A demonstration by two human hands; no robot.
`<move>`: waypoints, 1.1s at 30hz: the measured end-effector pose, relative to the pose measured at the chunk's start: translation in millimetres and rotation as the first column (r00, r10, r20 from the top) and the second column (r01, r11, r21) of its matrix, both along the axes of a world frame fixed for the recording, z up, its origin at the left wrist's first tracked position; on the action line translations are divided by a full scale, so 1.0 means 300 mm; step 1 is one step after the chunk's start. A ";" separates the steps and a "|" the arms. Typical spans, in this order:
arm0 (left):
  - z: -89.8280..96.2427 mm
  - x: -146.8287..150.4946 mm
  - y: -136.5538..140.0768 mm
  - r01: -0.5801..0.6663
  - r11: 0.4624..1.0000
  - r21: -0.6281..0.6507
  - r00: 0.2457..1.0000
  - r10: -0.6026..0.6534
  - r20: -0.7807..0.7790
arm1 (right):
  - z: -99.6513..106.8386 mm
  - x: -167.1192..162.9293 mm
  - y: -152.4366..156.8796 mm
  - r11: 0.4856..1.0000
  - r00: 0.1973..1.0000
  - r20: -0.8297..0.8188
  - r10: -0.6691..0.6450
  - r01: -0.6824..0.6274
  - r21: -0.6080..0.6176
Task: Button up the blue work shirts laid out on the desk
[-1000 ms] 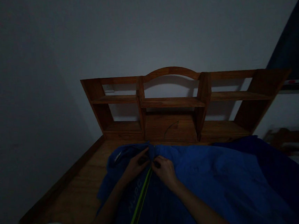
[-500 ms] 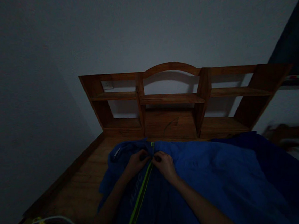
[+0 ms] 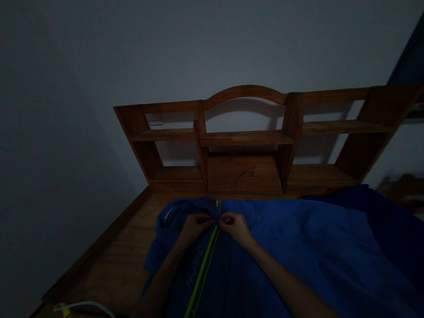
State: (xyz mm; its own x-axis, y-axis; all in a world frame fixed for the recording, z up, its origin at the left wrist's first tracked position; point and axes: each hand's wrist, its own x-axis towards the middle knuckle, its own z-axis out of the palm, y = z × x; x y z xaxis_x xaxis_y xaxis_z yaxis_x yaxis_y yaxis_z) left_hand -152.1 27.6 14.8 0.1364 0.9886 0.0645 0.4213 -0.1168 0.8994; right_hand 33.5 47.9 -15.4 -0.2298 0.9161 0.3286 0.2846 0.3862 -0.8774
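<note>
A dark blue jacket (image 3: 237, 280) lies spread out below me, with pale lettering on its left side. A bright yellow-green zip strip (image 3: 202, 278) runs down its front at a slant. Near the strip's upper part, my left hand (image 3: 195, 227) pinches the jacket with thumb and fingers. My right hand (image 3: 237, 227) is closed on the jacket just opposite, its fingertips almost meeting the left ones. Whatever small part sits between the fingertips is too dark to make out. The collar (image 3: 168, 215), with a pale label, is bunched beyond my left hand.
Lighter blue cloth (image 3: 315, 239) spreads to the right, with a darker blue cloth (image 3: 400, 231) past it. Behind stands a wooden headboard with shelves (image 3: 245, 138) against the wall. On the wooden boards at lower left lies a white cable (image 3: 94, 304) with a yellow tag.
Both hands stay pinched at the same spot on the jacket, with their fingers slightly shifted. The whole view has moved a little.
</note>
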 end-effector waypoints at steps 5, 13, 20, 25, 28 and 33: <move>-0.013 0.003 -0.002 -0.003 1.000 0.002 1.000 0.003 0.012 | -0.013 0.001 0.008 0.999 0.999 -0.018 0.051 -0.052 -0.016; -0.001 0.019 -0.012 -0.015 0.989 0.149 0.995 0.029 -0.096 | -0.008 0.002 0.002 0.996 0.996 -0.005 0.089 -0.089 -0.015; -0.009 0.029 -0.013 -0.056 0.978 0.199 0.990 0.080 -0.115 | 0.007 0.006 -0.004 0.997 0.997 0.005 0.082 -0.082 -0.009; -0.018 0.011 0.004 -0.033 0.988 0.148 0.994 0.047 -0.095 | 0.005 0.009 -0.002 0.995 0.995 0.008 0.099 -0.099 -0.017; -0.012 -0.006 0.008 0.043 0.995 0.093 0.995 -0.035 -0.093 | 0.002 0.011 -0.001 0.994 0.994 0.017 0.105 -0.105 -0.024; 0.013 -0.009 -0.010 0.099 0.987 0.129 0.989 -0.084 -0.121 | -0.004 0.012 0.002 0.993 0.994 0.026 0.110 -0.109 -0.036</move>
State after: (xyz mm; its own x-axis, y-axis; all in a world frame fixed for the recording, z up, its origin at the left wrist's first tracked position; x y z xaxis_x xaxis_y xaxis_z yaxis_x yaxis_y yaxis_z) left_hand -154.9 24.5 18.7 0.2401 0.9549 0.1745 0.5026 -0.2761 0.8193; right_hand 37.2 48.5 -16.6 -0.3382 0.8954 0.2895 0.2666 0.3861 -0.8831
